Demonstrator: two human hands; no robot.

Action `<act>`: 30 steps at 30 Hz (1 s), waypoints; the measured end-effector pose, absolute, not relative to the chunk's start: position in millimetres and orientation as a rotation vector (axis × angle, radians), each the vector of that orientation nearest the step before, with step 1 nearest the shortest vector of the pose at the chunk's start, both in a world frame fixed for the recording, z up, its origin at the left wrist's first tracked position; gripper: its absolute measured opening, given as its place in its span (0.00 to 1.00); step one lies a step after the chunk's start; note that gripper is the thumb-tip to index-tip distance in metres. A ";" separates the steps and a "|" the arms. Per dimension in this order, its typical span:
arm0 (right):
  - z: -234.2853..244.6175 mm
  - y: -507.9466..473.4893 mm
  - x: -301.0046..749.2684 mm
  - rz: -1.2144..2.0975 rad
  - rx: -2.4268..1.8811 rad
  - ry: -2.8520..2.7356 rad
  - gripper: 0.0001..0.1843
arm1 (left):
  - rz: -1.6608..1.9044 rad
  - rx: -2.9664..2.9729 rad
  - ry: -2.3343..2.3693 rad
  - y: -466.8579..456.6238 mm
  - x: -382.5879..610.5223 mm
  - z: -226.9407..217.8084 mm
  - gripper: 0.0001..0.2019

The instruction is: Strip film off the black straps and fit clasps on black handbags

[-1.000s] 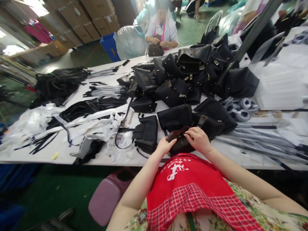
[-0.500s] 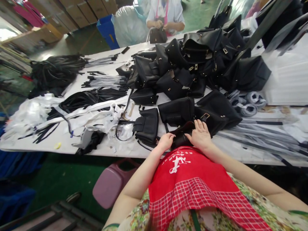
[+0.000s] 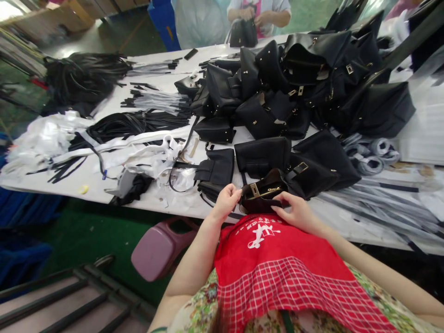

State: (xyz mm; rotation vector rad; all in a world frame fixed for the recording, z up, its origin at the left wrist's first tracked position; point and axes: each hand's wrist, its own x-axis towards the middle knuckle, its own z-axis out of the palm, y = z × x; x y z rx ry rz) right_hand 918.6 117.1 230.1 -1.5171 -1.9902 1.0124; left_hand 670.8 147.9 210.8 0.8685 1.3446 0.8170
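Note:
At the near edge of the white table I hold a small black handbag with a gold clasp and gold lettering. My left hand pinches its left end, fingers closed on it. My right hand grips its lower right side. The bag's front faces up toward me. Just beyond it lie other black handbags, and a folded black bag sits to the left of my left hand.
A big heap of black bags fills the far right of the table. Black straps and white wrapping lie at left, grey rolls at right. A person across the table handles a bag. A purple stool stands below.
The bag has been turned so its clasp and lettering face up. My right hand slid from on top of it to its lower right side. The camera tilted down.

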 end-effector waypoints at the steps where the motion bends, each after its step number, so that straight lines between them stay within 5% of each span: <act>1: 231.6 119.2 916.5 1.077 -1.568 -1.985 0.11 | 0.829 0.870 1.305 146.5 669.2 215.0 0.18; 5: 227.8 134.4 903.3 1.146 -1.614 -1.956 0.23 | 0.846 0.889 1.147 142.3 668.3 228.9 0.15; 12: 224.4 168.5 898.3 1.769 -1.412 -1.588 0.19 | 0.875 0.989 1.237 143.1 668.9 252.3 0.17; 21: 291.2 174.1 932.2 2.194 -1.118 -1.241 0.17 | 0.857 1.417 1.405 136.3 674.9 316.7 0.12; 30: 291.4 136.1 918.3 2.040 -0.976 -1.492 0.16 | 0.694 1.429 1.278 129.5 689.7 337.0 0.15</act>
